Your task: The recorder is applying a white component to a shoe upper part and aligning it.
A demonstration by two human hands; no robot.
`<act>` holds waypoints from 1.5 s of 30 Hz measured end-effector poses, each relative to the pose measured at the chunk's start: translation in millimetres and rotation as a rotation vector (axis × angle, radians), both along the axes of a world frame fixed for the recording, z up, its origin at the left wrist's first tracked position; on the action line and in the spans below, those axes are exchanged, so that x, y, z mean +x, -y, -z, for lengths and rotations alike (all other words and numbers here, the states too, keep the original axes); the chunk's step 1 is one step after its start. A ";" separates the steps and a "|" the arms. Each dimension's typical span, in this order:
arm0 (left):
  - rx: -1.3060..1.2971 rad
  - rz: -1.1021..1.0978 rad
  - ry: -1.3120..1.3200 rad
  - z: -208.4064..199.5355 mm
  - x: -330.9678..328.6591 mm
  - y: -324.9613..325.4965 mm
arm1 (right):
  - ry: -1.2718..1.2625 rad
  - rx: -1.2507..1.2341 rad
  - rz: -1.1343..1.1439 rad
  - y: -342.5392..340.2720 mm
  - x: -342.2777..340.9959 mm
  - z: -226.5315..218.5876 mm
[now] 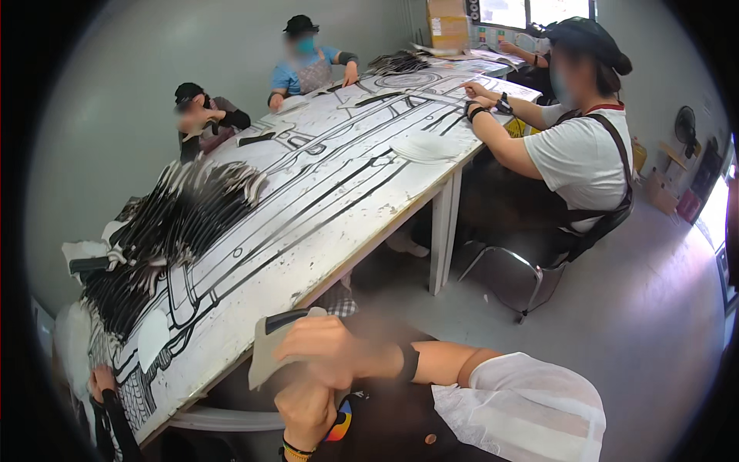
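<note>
In front of me, just off the near table edge, a beige flat piece with a black strip along its top (pixel 264 348) is held up. My right hand (pixel 319 345) grips it from the right, fingers bent over its side. Just below, my left hand (pixel 305 408) is closed, its knuckles turned up close under the right hand. What sits in the left fingers is hidden, and the space between both hands is blurred. A dark band circles my right wrist, and thin yellow bracelets circle the left.
A long white table (pixel 339 223) with black line drawings runs away from me. A heap of black and beige strips (pixel 185 215) covers its left side; white sheets (pixel 427 149) lie farther up. Co-workers sit around it, one on a chair (pixel 539 266) at right. Another person's hand (pixel 101 381) rests lower left.
</note>
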State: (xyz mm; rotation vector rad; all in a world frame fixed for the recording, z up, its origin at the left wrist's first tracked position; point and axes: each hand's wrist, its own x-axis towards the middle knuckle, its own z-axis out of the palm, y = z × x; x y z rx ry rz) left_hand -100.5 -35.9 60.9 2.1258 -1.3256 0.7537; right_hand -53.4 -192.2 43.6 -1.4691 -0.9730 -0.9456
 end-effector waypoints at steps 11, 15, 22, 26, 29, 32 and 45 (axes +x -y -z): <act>-0.256 -0.202 0.261 -6.7 -11.3 -16.1 | 0.036 -0.030 0.070 18.6 4.3 -7.0; -0.238 -0.446 0.031 -4.3 -4.2 -11.2 | 0.090 -0.104 0.014 8.5 0.1 1.7; -0.200 -0.384 -0.151 13.1 -2.9 -17.3 | 0.053 -0.164 -0.079 -0.9 -4.3 -0.5; -0.255 -0.436 -0.066 16.3 0.4 -27.8 | -0.020 -0.248 -0.113 -0.1 -8.5 -15.6; -0.304 -0.455 0.006 17.7 0.6 -29.6 | -0.049 -0.269 -0.107 0.2 -0.8 -11.8; -0.379 -0.420 0.016 16.4 -1.0 -24.8 | 0.044 -0.316 -0.084 -1.4 0.9 -16.8; -0.357 -0.338 -0.167 5.9 -7.3 -14.5 | 0.033 -0.141 0.058 11.4 4.4 -0.9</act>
